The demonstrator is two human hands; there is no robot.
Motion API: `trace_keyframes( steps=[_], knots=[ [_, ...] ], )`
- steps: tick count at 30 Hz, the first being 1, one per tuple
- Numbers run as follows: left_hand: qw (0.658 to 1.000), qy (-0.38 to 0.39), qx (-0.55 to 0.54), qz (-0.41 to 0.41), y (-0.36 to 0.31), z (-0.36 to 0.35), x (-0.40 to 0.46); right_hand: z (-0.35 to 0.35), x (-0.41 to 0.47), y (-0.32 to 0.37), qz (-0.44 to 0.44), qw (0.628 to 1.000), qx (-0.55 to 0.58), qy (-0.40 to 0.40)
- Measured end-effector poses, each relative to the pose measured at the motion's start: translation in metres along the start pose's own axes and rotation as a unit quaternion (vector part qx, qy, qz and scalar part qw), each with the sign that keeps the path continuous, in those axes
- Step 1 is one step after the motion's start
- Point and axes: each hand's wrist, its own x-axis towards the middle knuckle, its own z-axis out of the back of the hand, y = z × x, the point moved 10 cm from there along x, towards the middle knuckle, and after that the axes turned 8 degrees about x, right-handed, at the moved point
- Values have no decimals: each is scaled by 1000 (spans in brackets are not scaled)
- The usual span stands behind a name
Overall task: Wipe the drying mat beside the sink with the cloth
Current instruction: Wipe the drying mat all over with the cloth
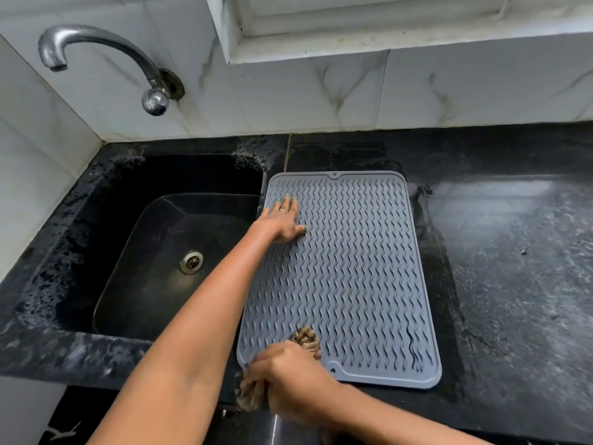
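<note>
Wiping is under way: the right hand (pixel 290 379) grips the bunched cloth (pixel 306 340) on the drying mat (pixel 353 268), at its near corner. The left hand (pixel 282 223) lies open, pressing the mat's far sink-side area. Next, the cloth likely sweeps across the mat's ridges.

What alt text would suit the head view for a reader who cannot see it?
A person's right hand holds a brown cloth at the near corner of a grey ridged drying mat, while the left hand presses flat near its far left edge. The mat lies on a black counter beside a black sink.
</note>
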Motion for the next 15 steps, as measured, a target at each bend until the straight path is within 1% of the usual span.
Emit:
trace_keyframes(
  steps=[1, 2, 3, 4, 5, 7, 9, 12, 14, 15],
  knots=[
    [1000, -11, -3, 3, -1, 1, -2, 18, 0, -2, -13, 999, 47, -23],
    [1000, -19, -10, 7, -2, 1, -5, 38, -1, -6, -22, 995, 73, -68],
    [999, -23, -21, 14, -3, -4, -10, 60, -7, -13, -29, 990, 61, -120],
    [999, -23, -33, 20, -6, -11, -14, 78, -15, -23, -38, 985, 15, -167],
    [998, -24, -46, 27, -8, -19, -20, 90, -23, -33, -60, 979, -45, -192],
    [996, -37, -69, 35, -12, -32, -29, 96, -36, -46, -86, 966, -154, -189],
    [995, -56, -78, 35, -14, -37, -31, 81, -50, -45, -60, 957, -212, -188],
    [994, -45, -92, 38, -13, -38, -29, 45, -76, -23, 14, 956, -209, -203],
    [994, -39, -92, 41, -13, -38, -29, 28, -88, -12, 41, 967, -183, -174],
    [994, -43, -92, 42, -14, -37, -30, 27, -89, -10, 30, 972, -176, -151]
  ],
)
